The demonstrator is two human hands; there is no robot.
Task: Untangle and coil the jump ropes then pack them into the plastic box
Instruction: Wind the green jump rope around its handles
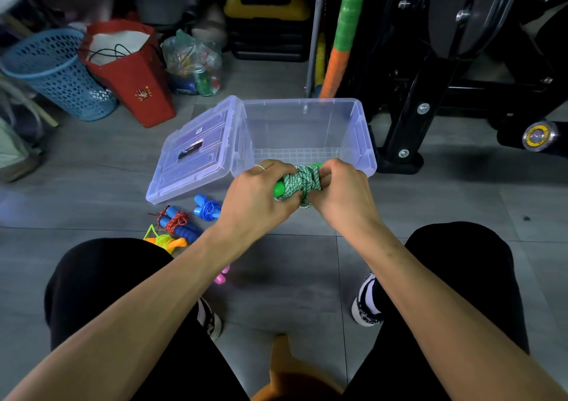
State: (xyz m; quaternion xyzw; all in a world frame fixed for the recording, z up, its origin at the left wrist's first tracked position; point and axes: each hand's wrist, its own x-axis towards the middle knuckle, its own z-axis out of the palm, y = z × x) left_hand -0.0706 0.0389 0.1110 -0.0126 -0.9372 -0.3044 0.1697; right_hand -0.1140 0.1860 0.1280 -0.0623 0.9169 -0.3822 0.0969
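A green jump rope (300, 184), its green-and-white cord wound round the green handles, is gripped from both sides by my left hand (256, 193) and my right hand (341, 191). They hold it just in front of the near wall of the clear plastic box (365, 142), which stands open on the floor with nothing inside. Its lid (190, 151) leans against the left side. On the floor to the left lie a blue coiled rope (207, 208), a blue-handled rope with red cord (178, 224), an orange and yellow rope (166, 241) and a pink handle (222, 276) partly hidden by my left forearm.
A blue mesh basket (58, 72), a red paper bag (132, 72) and a clear plastic bag (193, 62) stand at the back left. A black exercise machine (461, 62) fills the right. My knees and shoes frame the grey tiled floor (292, 277).
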